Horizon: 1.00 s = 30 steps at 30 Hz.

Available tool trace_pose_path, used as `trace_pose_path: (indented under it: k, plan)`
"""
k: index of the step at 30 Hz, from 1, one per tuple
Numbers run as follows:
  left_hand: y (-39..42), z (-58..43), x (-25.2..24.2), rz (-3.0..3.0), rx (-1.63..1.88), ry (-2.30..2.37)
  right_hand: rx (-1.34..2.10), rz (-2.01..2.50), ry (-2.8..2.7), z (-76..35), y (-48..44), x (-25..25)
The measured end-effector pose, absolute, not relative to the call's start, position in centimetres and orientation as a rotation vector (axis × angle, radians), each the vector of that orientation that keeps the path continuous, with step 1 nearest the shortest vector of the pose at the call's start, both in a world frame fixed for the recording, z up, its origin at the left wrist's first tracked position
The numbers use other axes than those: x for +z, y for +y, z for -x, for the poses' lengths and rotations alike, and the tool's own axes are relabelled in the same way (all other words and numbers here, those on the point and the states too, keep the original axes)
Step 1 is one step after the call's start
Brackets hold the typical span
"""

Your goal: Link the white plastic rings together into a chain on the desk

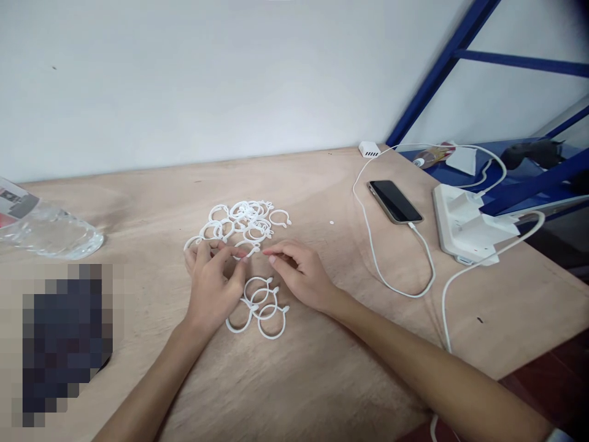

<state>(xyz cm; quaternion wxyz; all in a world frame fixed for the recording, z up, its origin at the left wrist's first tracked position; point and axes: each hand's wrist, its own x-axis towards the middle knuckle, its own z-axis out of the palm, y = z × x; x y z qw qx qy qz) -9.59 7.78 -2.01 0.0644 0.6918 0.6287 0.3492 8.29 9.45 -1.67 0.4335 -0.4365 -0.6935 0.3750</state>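
Left hand curls its fingers on a white ring, pinching it at the rim, while the right hand lies loosely open, fingertips just beside the ring's right edge; contact there cannot be told. The ring sits between both hands, just short of the loose heap of rings farther off; a small cluster of rings lies nearer, between the wrists. Thin plastic with a gap, it likely weighs little, flexes easily and is best taken at the rim. To the right on the wooden surface rest a phone, its cable and a power strip; a clear bottle lies far left.
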Motion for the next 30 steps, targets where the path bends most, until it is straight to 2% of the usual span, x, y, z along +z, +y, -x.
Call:
trace_pose_path:
  k: [5,12,18,30]
  plan:
    - [7.22,9.21,-1.23,-2.185,1.156,1.63,0.937,1.145,-1.694,-8.16,9.45,-1.84]
    - [6.77,9.24,-1.03,-2.279,1.118,1.409,0.99,1.093,-1.672,-8.22,9.4,-1.9]
    - [6.83,9.35,-1.28,-2.202,1.065,1.301,1.041,1.065,-1.633,-8.3,9.48,-1.91]
    - [6.78,9.36,-1.6,-2.096,1.178,1.299,1.045,1.067,-1.645,-8.49,9.76,-1.9]
